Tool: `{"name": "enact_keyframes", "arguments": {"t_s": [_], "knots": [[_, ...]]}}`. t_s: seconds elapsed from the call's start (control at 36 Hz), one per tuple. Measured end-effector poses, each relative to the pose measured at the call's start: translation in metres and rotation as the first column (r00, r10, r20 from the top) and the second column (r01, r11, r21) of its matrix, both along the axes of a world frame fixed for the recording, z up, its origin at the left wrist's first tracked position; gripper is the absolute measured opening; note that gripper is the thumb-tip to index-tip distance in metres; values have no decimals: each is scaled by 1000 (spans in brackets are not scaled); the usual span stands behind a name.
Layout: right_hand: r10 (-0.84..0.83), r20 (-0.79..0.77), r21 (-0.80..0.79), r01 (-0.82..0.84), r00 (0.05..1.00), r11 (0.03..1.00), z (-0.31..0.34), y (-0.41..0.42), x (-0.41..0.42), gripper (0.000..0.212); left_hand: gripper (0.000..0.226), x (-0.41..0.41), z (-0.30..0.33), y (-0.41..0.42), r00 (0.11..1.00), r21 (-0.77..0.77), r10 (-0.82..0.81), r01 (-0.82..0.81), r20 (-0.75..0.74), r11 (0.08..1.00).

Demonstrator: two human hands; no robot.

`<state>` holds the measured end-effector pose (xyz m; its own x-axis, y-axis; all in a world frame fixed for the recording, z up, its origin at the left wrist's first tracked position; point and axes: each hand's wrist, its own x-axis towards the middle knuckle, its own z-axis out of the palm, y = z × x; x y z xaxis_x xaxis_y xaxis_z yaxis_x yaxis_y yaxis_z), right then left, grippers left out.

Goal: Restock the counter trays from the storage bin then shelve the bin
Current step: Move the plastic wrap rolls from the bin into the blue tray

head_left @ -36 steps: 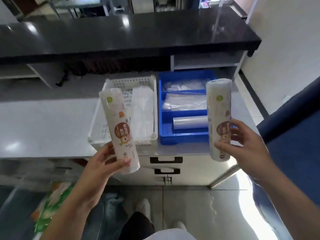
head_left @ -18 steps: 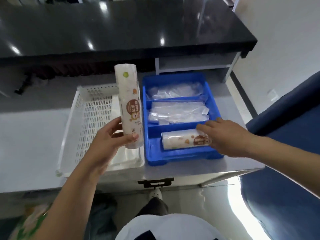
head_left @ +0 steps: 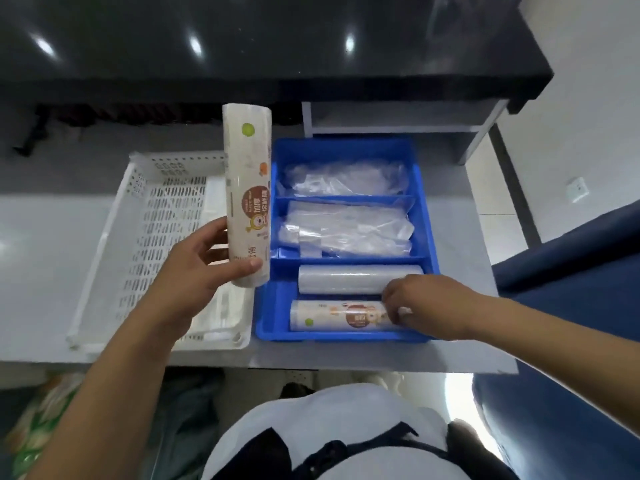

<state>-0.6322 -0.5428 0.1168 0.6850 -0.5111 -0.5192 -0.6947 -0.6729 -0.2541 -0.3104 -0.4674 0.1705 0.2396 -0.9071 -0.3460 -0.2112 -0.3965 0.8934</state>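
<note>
A printed, cylindrical roll (head_left: 247, 199) is held upright by the left hand (head_left: 194, 271), thumb and fingers wrapped round its lower end, above the gap between the white perforated tray (head_left: 149, 237) and the blue plastic tray (head_left: 429, 237). A second printed roll (head_left: 341, 316) is laid flat in the blue tray's near compartment, its right end pinched by the curled fingers of the right hand (head_left: 420, 303). A plain glossy roll (head_left: 346, 279) lies just beyond it. Crinkled clear bags (head_left: 346, 230) fill the two far compartments. Both trays are set on the smooth grey counter (head_left: 45, 271).
</note>
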Motion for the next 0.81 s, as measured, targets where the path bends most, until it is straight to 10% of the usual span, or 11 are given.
{"name": "enact_keyframes", "arguments": {"t_s": [0.19, 0.36, 0.5, 0.67, 0.81], "knots": [[-203, 269, 171, 160, 942, 972, 12, -10, -37, 21, 65, -25, -1, 11, 986, -30, -48, 53, 160, 998], [-561, 650, 318, 487, 512, 813, 35, -17, -66, 20, 69, -46, 6, 6, 858, 10, -246, 271, 452, 962], [-671, 703, 433, 607, 235, 666, 34, -8, -81, 21, 73, -73, 2, -6, 577, 152, -473, 516, 666, 843], [-773, 580, 476, 663, 257, 578, 14, 23, -90, 27, 67, -89, -23, -19, 204, 369, -620, 651, 757, 664], [-815, 517, 494, 685, 264, 535, -2, 50, -97, 30, 63, -96, -37, -23, 134, 379, -605, 669, 785, 640]]}}
